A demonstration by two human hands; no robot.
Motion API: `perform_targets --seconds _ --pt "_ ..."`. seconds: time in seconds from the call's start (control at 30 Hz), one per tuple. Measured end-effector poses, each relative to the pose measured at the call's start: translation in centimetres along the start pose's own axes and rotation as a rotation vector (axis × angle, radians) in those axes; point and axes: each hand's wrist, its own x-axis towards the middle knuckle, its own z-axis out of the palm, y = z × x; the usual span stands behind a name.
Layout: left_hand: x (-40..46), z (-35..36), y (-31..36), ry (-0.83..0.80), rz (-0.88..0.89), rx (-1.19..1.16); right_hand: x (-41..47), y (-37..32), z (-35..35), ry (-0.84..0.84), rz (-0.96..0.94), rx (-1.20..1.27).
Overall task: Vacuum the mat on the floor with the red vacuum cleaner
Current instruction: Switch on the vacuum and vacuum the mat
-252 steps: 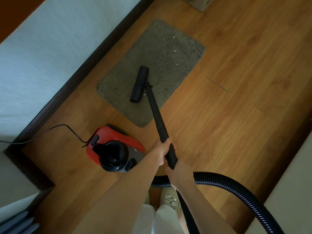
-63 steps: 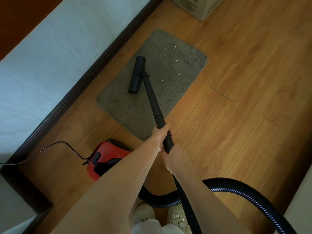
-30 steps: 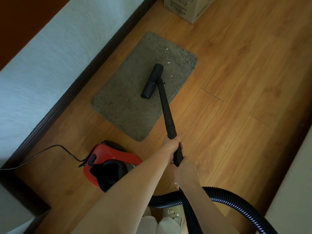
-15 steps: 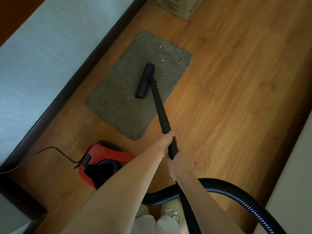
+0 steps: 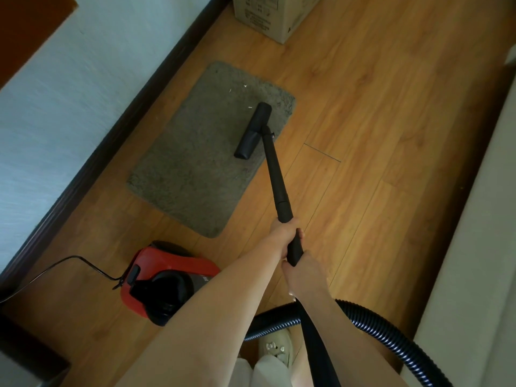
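Lying beside the dark skirting, the grey shaggy rectangular mat point(image 5: 212, 152) is swept by the black floor nozzle point(image 5: 252, 131), now shifted to its far right corner; white specks remain. The black wand point(image 5: 276, 177) is gripped by left hand point(image 5: 283, 234) and right hand point(image 5: 303, 270), the red canister vacuum cleaner point(image 5: 167, 280) nearby.

You've got a mat point(image 5: 195, 163) of grey cloth, short rough pile, matt. Floor point(image 5: 377, 107) under it is wood-look plank, smooth with a soft sheen. Your wand point(image 5: 276, 180) and floor nozzle point(image 5: 252, 132) look like black plastic, matt and smooth. Hose point(image 5: 391, 331) is black ribbed plastic, slightly glossy on the ridges. Red vacuum cleaner point(image 5: 167, 277) body is glossy red plastic with black plastic parts. Box point(image 5: 273, 15) at the top is plain brown cardboard, matt. Wall point(image 5: 69, 93) reads as finely textured and matt; skirting point(image 5: 111, 146) is dark and smooth.
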Motion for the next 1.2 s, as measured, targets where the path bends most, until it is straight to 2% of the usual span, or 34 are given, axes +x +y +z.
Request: perform_targets --seconds 0.33,0.63,0.83,1.0,1.2 --pt "0.9 -1.8 6.5 0.097 0.073 -0.096 2.0 -6.2 -1.9 -0.045 -0.108 -0.034" --pt "3.7 0.9 10.6 0.215 0.082 -0.155 6.8 -8.7 -6.3 -0.119 -0.170 -0.100" --pt "5.8 2.6 13.1 0.215 0.145 -0.129 10.8 -10.6 -8.4 -0.124 -0.205 -0.129" --pt "7.1 2.6 15.0 0.147 0.146 -0.155 13.1 -12.2 -8.7 -0.122 -0.233 -0.098" --pt "9.4 3.0 16.0 0.177 0.168 -0.173 15.4 -13.4 -8.8 -0.134 -0.209 -0.111"
